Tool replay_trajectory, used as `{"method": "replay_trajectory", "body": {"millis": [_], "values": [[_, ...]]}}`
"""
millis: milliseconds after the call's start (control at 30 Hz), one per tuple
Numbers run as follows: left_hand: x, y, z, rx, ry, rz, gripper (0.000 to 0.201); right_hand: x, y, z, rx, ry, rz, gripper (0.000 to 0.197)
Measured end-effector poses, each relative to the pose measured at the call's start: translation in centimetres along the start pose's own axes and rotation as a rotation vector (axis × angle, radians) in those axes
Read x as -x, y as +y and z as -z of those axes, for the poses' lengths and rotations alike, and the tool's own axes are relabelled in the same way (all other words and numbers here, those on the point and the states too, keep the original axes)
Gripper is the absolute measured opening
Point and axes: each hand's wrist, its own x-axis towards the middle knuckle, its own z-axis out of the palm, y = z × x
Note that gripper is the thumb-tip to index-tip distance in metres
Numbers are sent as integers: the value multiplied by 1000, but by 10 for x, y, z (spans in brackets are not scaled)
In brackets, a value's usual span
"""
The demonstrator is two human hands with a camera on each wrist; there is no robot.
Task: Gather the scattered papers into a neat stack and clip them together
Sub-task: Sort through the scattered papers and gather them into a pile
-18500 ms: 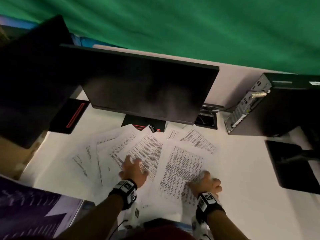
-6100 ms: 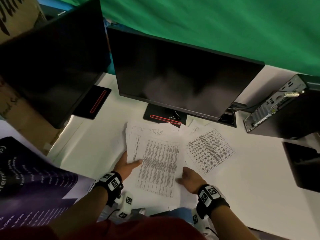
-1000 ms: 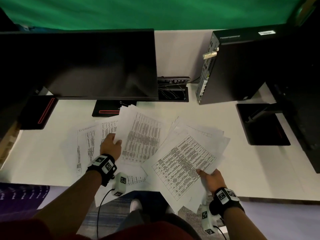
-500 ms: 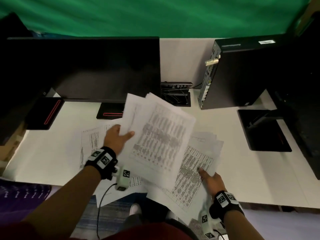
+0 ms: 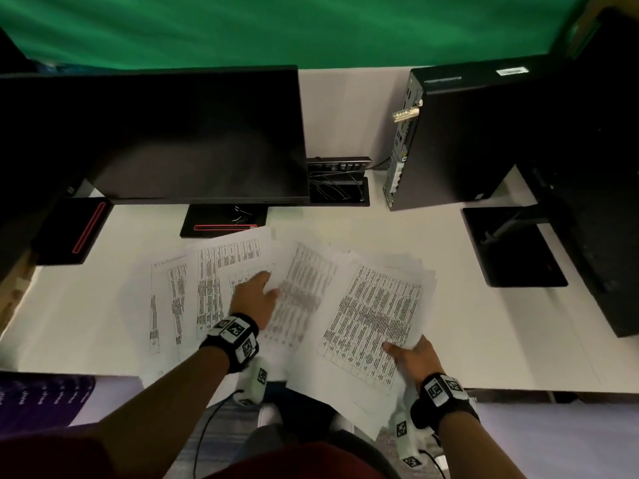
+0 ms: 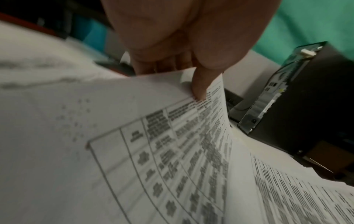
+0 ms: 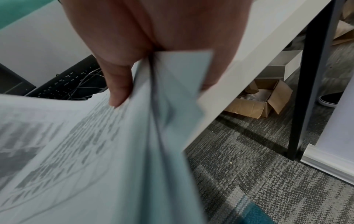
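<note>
Printed white sheets lie spread on the white desk. My left hand pinches a blurred table sheet at its left edge; in the left wrist view its thumb lies on top of that sheet, with the fingers underneath. My right hand grips the lower right corner of a fanned bundle of papers that overhangs the desk's front edge. Its thumb presses on top of the bundle. Loose sheets lie to the left. Binder clips sit on the monitor base.
A black monitor stands behind the papers. Beside it is a cable box, and a black computer tower is at the back right. Other monitor bases sit at the right and left. Cardboard boxes lie under the desk.
My left hand has lowered its raised sheets to the desk, against the left side of the bundle in my right hand. The right hand has kept its grip and barely moved.
</note>
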Motion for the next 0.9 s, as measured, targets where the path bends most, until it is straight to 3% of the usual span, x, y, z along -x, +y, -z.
{"method": "replay_trajectory", "body": {"millis": [67,167,333,400,433,533,600,700,733,900], "values": [[-4,6,23,-66,108,-127,36,-2,0,-1,-3,7,-2,78],[-7,23,52,24,271,-301,22,-5,-2,-2,-39,29,-59,81],[-9,47,75,326,364,-356,20,-11,2,-4,5,33,-42,83],[-12,47,72,495,335,-361,22,-6,-2,-2,63,8,-8,62],[-13,46,68,509,313,-296,25,-4,-2,-1,79,7,3,58],[-17,32,40,424,196,-22,34,-4,-3,0,92,38,8,65],[-17,23,18,318,47,65,39,-5,-2,1,59,50,-23,82],[-10,15,-11,232,-161,108,55,-4,-2,1,-57,39,-38,116],[-8,13,-19,217,-190,105,58,-3,-2,0,-82,34,-26,117],[2,13,-49,234,-204,46,54,1,-2,-1,-91,15,9,95]]}}
